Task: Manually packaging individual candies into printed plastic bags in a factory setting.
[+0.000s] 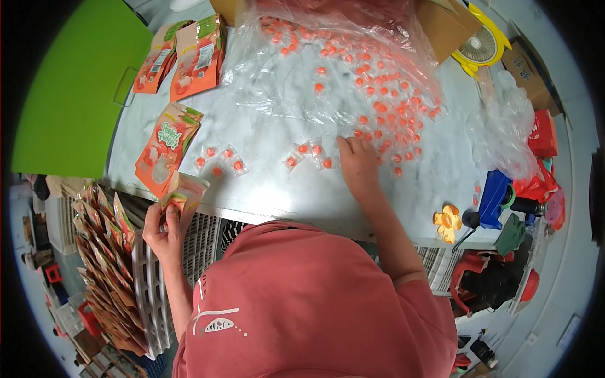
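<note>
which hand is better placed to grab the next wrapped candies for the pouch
Right. The right hand already rests on the wrapped candies on the table, while the left hand holds the pouch.

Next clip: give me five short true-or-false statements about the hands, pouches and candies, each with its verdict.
1. The left hand holds a pouch. True.
2. The right hand rests on the table among wrapped orange candies. True.
3. The right hand holds scissors. False: it holds no tool; its fingers lie on the candies.
4. The loose candies are blue. False: they are orange-red in clear wrappers.
5. Flat pouches lie on the table's left part. True.
</note>
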`<state>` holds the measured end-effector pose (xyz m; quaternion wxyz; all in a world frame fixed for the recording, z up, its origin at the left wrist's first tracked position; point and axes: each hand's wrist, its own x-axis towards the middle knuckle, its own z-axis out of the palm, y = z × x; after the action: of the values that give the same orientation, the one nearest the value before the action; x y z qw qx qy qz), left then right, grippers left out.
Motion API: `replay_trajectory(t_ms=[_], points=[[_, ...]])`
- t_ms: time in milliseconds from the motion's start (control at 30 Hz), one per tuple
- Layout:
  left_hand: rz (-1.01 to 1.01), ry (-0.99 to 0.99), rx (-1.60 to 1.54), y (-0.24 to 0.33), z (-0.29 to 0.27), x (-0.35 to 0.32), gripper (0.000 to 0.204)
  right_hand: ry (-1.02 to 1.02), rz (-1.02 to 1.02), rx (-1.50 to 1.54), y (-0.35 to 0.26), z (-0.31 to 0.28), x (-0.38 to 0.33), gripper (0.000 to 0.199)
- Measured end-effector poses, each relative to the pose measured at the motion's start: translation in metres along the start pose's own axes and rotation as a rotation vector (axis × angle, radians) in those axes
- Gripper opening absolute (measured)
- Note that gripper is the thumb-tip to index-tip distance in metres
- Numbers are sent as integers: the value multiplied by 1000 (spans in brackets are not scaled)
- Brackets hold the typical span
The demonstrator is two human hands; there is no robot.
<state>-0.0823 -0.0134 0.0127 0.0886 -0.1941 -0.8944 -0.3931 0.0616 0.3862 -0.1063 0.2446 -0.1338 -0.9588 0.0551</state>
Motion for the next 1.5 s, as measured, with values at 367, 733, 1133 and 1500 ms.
replay_trajectory(t_ms=[367,733,1133,1500], points=[[27,14,10,0,1,1,15,26,85,371,-47,-30,2,28],[49,66,65,0,-4,-4,16,94,229,592,-39,-15,-9,32],[16,73,104,6,-10,-8,14,142,345,784,-40,4,-15,31],[20,72,123,5,-12,-8,14,3,329,745,-63,8,1,35]])
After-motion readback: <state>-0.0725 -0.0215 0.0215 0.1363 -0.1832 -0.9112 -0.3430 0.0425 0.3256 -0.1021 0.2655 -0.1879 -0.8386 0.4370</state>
